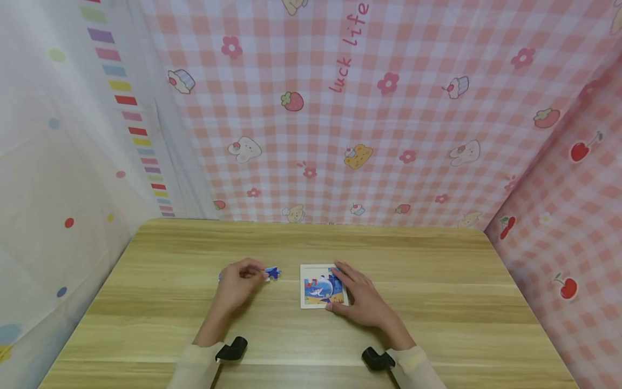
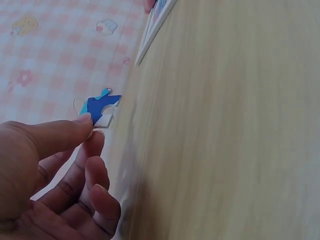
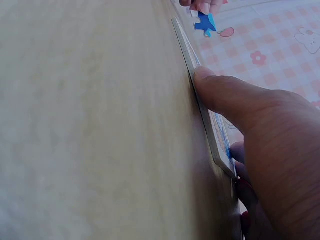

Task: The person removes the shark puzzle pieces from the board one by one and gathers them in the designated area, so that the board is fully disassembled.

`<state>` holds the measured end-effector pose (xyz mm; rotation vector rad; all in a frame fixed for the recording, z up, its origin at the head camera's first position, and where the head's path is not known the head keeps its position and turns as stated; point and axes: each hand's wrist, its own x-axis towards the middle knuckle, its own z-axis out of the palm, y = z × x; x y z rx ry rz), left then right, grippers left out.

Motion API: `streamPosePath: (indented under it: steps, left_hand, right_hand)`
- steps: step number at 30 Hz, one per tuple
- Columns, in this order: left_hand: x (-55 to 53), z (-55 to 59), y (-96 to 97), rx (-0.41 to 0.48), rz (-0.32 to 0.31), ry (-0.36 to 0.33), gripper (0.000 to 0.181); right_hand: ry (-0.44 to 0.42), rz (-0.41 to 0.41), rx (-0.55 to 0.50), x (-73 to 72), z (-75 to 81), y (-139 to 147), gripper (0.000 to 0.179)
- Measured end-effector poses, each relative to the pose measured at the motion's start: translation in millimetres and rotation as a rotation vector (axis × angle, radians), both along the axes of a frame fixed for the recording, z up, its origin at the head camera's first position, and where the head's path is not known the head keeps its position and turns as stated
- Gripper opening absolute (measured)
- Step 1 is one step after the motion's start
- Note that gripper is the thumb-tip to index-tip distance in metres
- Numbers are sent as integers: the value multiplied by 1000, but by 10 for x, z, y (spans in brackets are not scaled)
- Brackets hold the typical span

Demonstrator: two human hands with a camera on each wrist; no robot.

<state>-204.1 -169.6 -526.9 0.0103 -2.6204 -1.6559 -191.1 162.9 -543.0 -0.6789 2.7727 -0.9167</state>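
My left hand [image 1: 240,283] pinches a blue jigsaw piece [image 1: 274,273] between thumb and fingertips, off to the left of the puzzle board. In the left wrist view the piece [image 2: 102,107] shows dark blue with a light blue edge and a rounded notch, and the other fingers are curled below it. A square puzzle board [image 1: 318,294] with a white frame and a sea picture lies on the table. My right hand [image 1: 362,297] holds its right side, thumb at the near edge and fingers at the far edge. In the right wrist view the thumb lies on the frame [image 3: 217,152].
A bit of another blue piece [image 1: 220,276] peeks out left of my left hand, mostly hidden by it. The wooden table [image 1: 311,346] meets a pink checked cloth [image 1: 320,124] at the back, with more cloth at both sides.
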Motion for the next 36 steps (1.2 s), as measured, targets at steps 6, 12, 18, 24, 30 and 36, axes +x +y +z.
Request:
streamPosePath:
  steps: [6, 12, 18, 24, 30, 36]
  left_hand:
    - [9, -1, -155, -24, 9, -20, 9]
    - [-8, 31, -265, -89, 12, 29, 8]
    - [-39, 81, -382, -209, -23, 71, 7]
    - [-75, 114, -484, -319, -53, 99, 6]
    - [-103, 100, -564, -355, -54, 73, 5]
    - [-115, 83, -621, -375, -56, 57, 5]
  right_hand:
    - [7, 7, -10, 6, 1, -7, 86]
    - [4, 5, -3, 13, -12, -9, 86]
    - [9, 3, -2, 9, -18, -9, 86]
    - [13, 6, 2, 7, -5, -8, 86]
    - [14, 7, 1, 8, 9, -10, 86]
    - [23, 3, -2, 9, 21, -4, 86]
